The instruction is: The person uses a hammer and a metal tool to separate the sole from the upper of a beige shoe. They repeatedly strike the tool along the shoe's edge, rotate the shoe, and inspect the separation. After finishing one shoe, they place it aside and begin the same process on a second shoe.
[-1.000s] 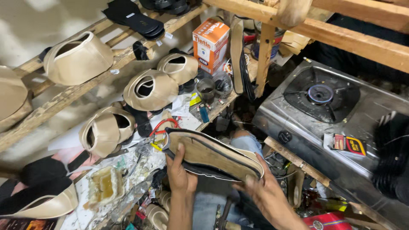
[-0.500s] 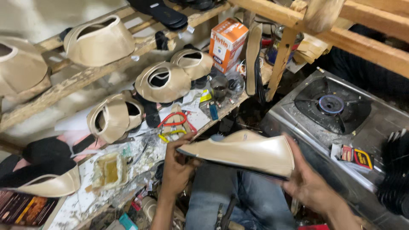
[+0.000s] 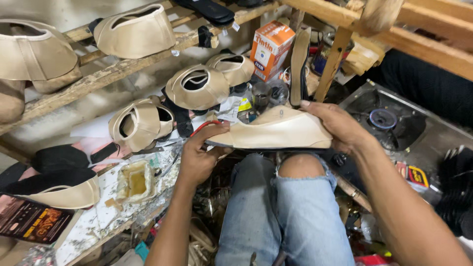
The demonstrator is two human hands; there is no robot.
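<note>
1. The beige shoe [image 3: 276,130] is held in the air above the person's knee [image 3: 300,165], sole side down, its long axis running left to right across the view.
2. It lies between the two hands, so neither is nearer: each has one end.
3. The left hand [image 3: 199,157] closes on the narrow end at the left, thumb on top and fingers curled beneath; it is narrow, clamped on the shoe.
4. The right hand [image 3: 337,123] is spread wider over the broad end at the right, fingers draped across the upper, palm against the side.
5. A red-handled tool [image 3: 204,126] shows just behind the left thumb; whether the hand touches it cannot be told.
6. Just beyond the shoe stand an orange box [image 3: 271,47], a dark jar [image 3: 261,93] and an upright insole [image 3: 299,64].
7. To the left, on the spattered bench [image 3: 98,221], sits a glue tub [image 3: 134,181]; more beige uppers [image 3: 197,87] rest near it and on the wooden rack [image 3: 98,76] above.
8. To the right, well apart, is a gas stove [image 3: 389,120].
</note>
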